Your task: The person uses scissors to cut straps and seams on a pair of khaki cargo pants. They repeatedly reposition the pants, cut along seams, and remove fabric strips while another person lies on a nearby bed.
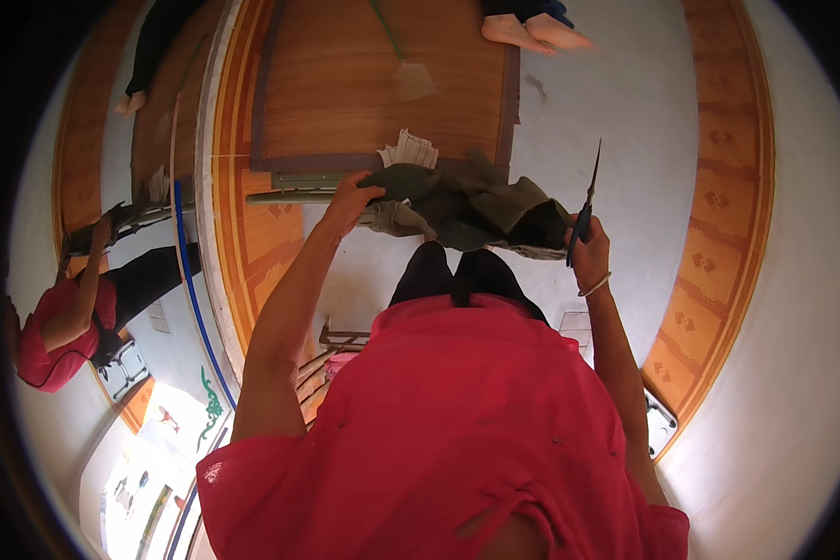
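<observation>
A crumpled dark-green garment or cloth (455,210) is stretched between my two hands, above my knees. The fingers of my left hand (353,203) pinch its left end, where a paler flap hangs below. On the other side, my right hand (593,252) grips a pair of scissors (583,224) with dark handles, their slim blades pointing up and away from me. The cloth's right end meets this hand, but the scissors partly cover that contact. Behind the cloth, a pale striped piece of fabric (413,148) lies on the near edge of a wood-grained surface (336,91).
A green-handled fly swatter (413,80) rests on the wood-grained surface. Another person's bare feet (532,33) are at its far right corner. Greenish rails (301,189) show at the near left. A large mirror (147,280) stands left; a wooden chair (343,339) is beside me.
</observation>
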The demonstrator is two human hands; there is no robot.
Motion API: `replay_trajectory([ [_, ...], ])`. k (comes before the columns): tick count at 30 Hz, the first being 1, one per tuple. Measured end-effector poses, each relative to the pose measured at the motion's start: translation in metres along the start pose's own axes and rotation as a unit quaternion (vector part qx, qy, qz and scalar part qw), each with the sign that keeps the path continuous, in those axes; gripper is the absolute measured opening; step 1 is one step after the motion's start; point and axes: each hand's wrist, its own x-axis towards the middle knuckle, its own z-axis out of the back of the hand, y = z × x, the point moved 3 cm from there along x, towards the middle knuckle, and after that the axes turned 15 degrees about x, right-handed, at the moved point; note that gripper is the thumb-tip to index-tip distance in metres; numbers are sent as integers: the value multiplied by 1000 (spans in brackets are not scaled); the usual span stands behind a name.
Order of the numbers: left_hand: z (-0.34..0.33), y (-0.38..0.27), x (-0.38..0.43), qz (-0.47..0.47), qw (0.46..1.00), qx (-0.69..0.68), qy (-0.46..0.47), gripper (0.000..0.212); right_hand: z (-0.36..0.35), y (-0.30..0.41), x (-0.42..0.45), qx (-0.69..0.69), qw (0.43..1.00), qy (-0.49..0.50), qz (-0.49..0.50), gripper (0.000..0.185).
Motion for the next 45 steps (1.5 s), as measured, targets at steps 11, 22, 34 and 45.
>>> replay_trajectory([
  [11, -29, 32, -94, -246, 788, 463, 324, 65, 66, 5, -82, -191, 970, 129, -77, 33],
  [22, -50, 66, -123, -224, 642, 618, 394, 55, 57, -50, -153, -129, 983, 57, -117, 26],
  [34, -66, 71, -138, -220, 635, 638, 376, 56, 64, -54, -168, -117, 978, 118, -129, 29],
  [45, -70, 74, -143, -196, 695, 576, 383, 50, 63, -52, -169, -108, 983, 123, -82, 30],
])
